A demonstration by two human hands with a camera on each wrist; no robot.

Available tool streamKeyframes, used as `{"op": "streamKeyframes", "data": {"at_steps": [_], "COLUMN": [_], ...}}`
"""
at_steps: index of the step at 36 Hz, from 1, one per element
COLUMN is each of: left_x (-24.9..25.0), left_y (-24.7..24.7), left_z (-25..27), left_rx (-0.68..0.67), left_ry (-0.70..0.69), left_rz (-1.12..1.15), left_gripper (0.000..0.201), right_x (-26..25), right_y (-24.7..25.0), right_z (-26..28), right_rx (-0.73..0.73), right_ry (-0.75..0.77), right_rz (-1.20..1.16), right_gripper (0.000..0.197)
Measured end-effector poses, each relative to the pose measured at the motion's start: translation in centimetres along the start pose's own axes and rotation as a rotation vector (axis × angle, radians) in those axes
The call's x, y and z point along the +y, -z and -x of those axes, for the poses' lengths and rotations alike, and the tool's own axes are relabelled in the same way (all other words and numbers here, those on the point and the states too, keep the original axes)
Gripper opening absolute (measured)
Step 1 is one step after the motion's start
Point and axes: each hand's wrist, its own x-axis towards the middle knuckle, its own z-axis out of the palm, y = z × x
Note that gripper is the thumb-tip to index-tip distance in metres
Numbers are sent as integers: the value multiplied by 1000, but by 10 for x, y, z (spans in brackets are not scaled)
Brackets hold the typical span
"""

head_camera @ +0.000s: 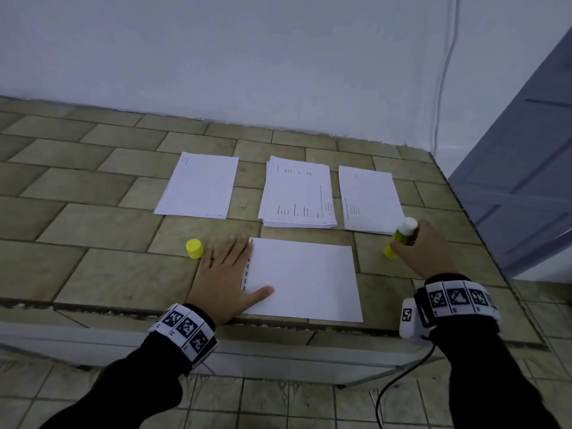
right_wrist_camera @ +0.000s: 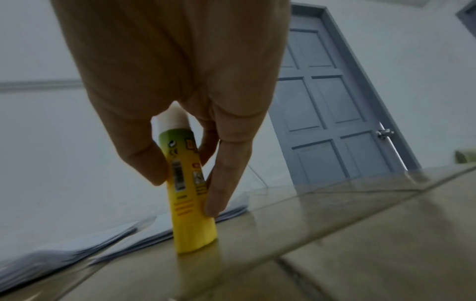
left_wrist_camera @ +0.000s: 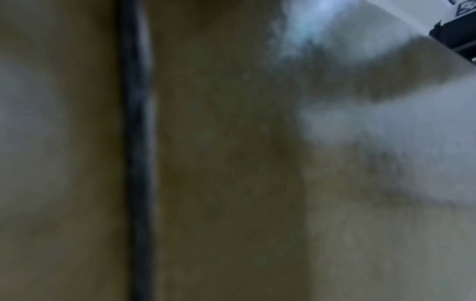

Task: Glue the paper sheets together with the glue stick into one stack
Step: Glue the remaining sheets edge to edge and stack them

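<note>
A blank white sheet (head_camera: pixel 305 278) lies near the front edge of the tiled counter. My left hand (head_camera: pixel 230 274) lies flat, fingers straight, thumb pressing on the sheet's left edge. My right hand (head_camera: pixel 416 246) grips the yellow glue stick (head_camera: pixel 400 235), uncapped, white glue tip up, its base standing on the counter to the right of the sheet. In the right wrist view the fingers (right_wrist_camera: pixel 219 183) pinch the glue stick (right_wrist_camera: pixel 188 193) upright. The yellow cap (head_camera: pixel 194 248) stands left of my left hand. The left wrist view is a blur of tile.
Behind the sheet lie a single sheet (head_camera: pixel 199 185) at left, a stack of printed sheets (head_camera: pixel 297 193) in the middle and another sheet (head_camera: pixel 368 199) at right. The counter (head_camera: pixel 93 212) ends at a white wall. A grey door (head_camera: pixel 520 181) stands right.
</note>
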Motion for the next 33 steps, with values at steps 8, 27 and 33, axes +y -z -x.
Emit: {"op": "streamKeyframes", "data": {"at_steps": [8,27,33], "left_x": [-1,-1,0], "left_y": [1,0,2], "left_z": [0,1,2], "left_rx": [-15,15,8], "left_ry": [1,-5,6], "left_rz": [-2,31,51], "left_gripper": [118,106,110], "right_x": [8,-82,-75], "right_y": [-4,-52,-80], "right_z": [-1,-32,-65], "right_rx": [-32,-108,-143], "right_ry": [-160,89,-244], "right_rz": [-83,158,303], "right_gripper": [35,29,48]}}
